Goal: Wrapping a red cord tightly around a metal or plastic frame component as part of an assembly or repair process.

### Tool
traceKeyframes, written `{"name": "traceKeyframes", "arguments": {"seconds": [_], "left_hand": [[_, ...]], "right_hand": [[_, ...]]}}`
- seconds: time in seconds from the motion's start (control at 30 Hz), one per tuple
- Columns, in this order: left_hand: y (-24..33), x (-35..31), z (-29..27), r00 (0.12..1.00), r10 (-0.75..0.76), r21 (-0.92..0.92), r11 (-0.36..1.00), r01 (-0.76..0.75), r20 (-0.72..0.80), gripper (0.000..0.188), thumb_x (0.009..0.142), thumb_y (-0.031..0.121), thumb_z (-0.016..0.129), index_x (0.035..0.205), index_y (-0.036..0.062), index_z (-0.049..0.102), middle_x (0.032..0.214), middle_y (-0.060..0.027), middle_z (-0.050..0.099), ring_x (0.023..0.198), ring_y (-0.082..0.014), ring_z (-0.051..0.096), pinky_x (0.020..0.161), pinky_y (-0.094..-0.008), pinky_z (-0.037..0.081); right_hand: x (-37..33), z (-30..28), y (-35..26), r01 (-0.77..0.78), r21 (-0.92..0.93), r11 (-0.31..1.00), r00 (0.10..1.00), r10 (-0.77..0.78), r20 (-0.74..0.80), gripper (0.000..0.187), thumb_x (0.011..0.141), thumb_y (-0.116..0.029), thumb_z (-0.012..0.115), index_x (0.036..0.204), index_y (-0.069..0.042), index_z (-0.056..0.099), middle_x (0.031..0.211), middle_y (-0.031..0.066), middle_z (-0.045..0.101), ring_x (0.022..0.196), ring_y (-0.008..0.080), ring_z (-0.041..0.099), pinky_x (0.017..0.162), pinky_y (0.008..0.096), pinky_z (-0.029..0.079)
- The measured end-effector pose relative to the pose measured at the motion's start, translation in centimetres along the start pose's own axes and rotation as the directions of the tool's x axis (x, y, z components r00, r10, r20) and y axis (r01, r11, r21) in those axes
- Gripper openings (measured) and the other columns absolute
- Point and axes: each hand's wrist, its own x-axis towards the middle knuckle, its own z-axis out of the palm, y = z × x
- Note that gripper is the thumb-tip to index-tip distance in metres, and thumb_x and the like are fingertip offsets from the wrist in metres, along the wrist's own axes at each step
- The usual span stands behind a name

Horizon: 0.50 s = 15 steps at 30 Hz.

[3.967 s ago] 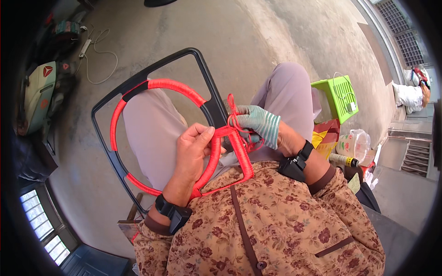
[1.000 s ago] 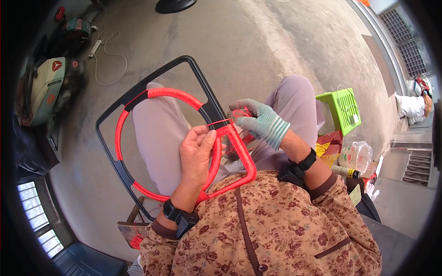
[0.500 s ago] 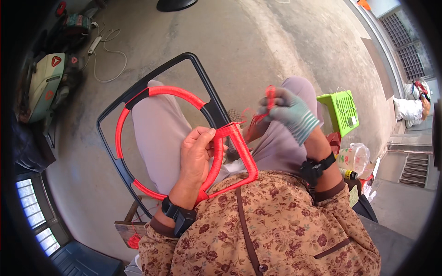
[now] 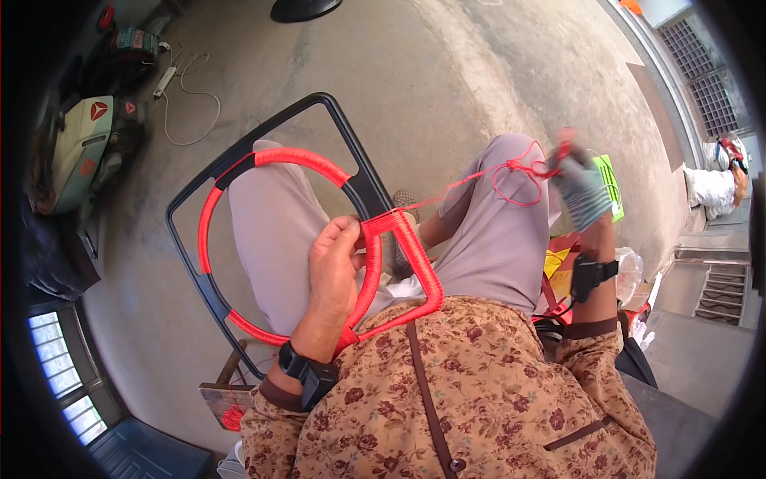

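A black frame (image 4: 370,196) with a round inner ring lies tilted across my lap. Red cord wrapping (image 4: 416,259) covers much of the ring and the frame's near right corner. My bare left hand (image 4: 333,263) pinches the wrapped part where ring and corner piece meet. Out to the right, above my knee, my gloved right hand (image 4: 581,188) is closed on a bundle of red cord (image 4: 523,165). From that bundle a strand runs to the frame beside my left fingertips, with loose loops near the glove. The right fingers are somewhat blurred.
A bright green plastic basket (image 4: 613,188) stands on the floor behind my right hand. Bags and a yellow item (image 4: 560,263) lie by my right hip. Red cord (image 4: 233,417) rests on a wooden stool at my left. A scooter (image 4: 76,152) and a power strip (image 4: 165,81) are farther left.
My right hand has swung outward to the right with the cord bundle, drawing the strand out from the frame. My left hand and the frame have barely moved.
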Motion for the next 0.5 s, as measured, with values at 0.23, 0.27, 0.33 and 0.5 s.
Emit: {"name": "traceKeyframes", "arguments": {"seconds": [0.23, 0.27, 0.33, 0.5], "left_hand": [[-0.9, 0.3, 0.1, 0.998, -0.069, 0.152, 0.986, 0.069, -0.003, 0.013, 0.091, 0.005, 0.052, 0.103, 0.0015, 0.056, 0.093, -0.0073, 0.064, 0.079, -0.0154, 0.063, 0.069, -0.0271, 0.053], [-1.0, 0.4, 0.2, 0.997, -0.072, 0.154, 0.986, 0.071, 0.004, 0.013, 0.091, 0.005, 0.052, 0.103, 0.0015, 0.056, 0.093, -0.0073, 0.064, 0.079, -0.0154, 0.063, 0.069, -0.0271, 0.053], [-1.0, 0.2, -0.1, 0.995, -0.100, 0.149, 0.984, 0.094, 0.031, 0.015, 0.090, 0.004, 0.054, 0.105, 0.0015, 0.056, 0.096, -0.0068, 0.064, 0.081, -0.0147, 0.063, 0.068, -0.0270, 0.054], [-1.1, 0.3, 0.0, 0.999, 0.043, 0.200, 0.979, -0.043, 0.008, 0.016, 0.090, 0.004, 0.056, 0.106, 0.0016, 0.056, 0.094, -0.0063, 0.064, 0.078, -0.0121, 0.063, 0.066, -0.0258, 0.055]], "right_hand": [[-2.6, 14.6, 5.4, 0.329, -0.546, 0.770, 0.718, 0.172, 0.674, 0.035, 0.076, -0.010, 0.069, 0.108, -0.002, 0.058, 0.087, 0.0072, 0.067, 0.079, 0.0128, 0.061, 0.073, 0.0287, 0.051], [-2.4, 16.0, 7.6, 0.105, -0.315, 0.943, 0.763, 0.127, 0.634, 0.044, 0.076, -0.011, 0.070, 0.116, -0.003, 0.054, 0.085, 0.0086, 0.066, 0.077, 0.0134, 0.062, 0.071, 0.0288, 0.051], [-2.6, 17.8, 6.7, 0.116, -0.298, 0.948, 0.770, 0.104, 0.630, 0.047, 0.076, -0.011, 0.071, 0.118, -0.003, 0.053, 0.084, 0.0087, 0.066, 0.076, 0.0134, 0.061, 0.070, 0.0285, 0.051], [-2.0, 18.0, 5.7, 0.059, -0.314, 0.948, 0.812, 0.137, 0.568, 0.052, 0.076, -0.011, 0.072, 0.123, -0.004, 0.051, 0.076, 0.0072, 0.064, 0.069, 0.0120, 0.059, 0.064, 0.0262, 0.050]]}}
